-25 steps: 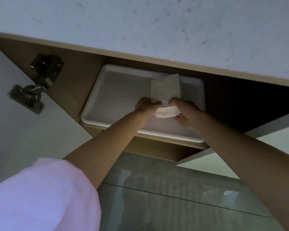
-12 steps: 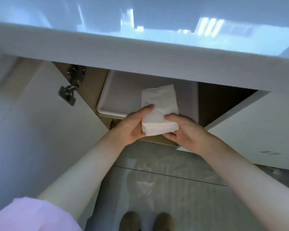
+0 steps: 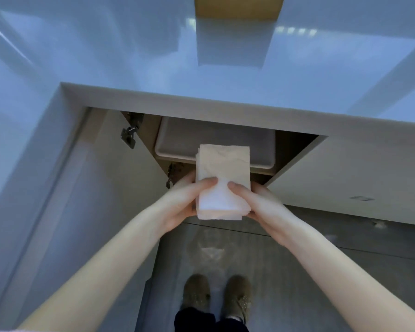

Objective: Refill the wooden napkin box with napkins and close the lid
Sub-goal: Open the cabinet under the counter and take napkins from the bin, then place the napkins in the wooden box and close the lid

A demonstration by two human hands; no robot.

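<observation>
A stack of white napkins point(image 3: 222, 173) is held between both hands in front of the open cupboard, below the counter's edge. My left hand point(image 3: 182, 202) grips its left side with the thumb on top. My right hand point(image 3: 256, 202) grips the right side the same way. At the top edge of the view, on the counter, a light wooden box point(image 3: 237, 7) shows only in part; its lid cannot be seen.
A glossy white counter point(image 3: 201, 56) spans the upper view. Below it the cupboard stands open, with a white tray point(image 3: 177, 144) on its shelf, a door point(image 3: 94, 188) swung out at left and another door point(image 3: 345, 178) at right. Grey floor and my shoes point(image 3: 216, 300) lie below.
Both hands have drawn the napkin stack out of the tray in the cupboard and toward me. The view has risen above the counter, so its top and the wooden box show.
</observation>
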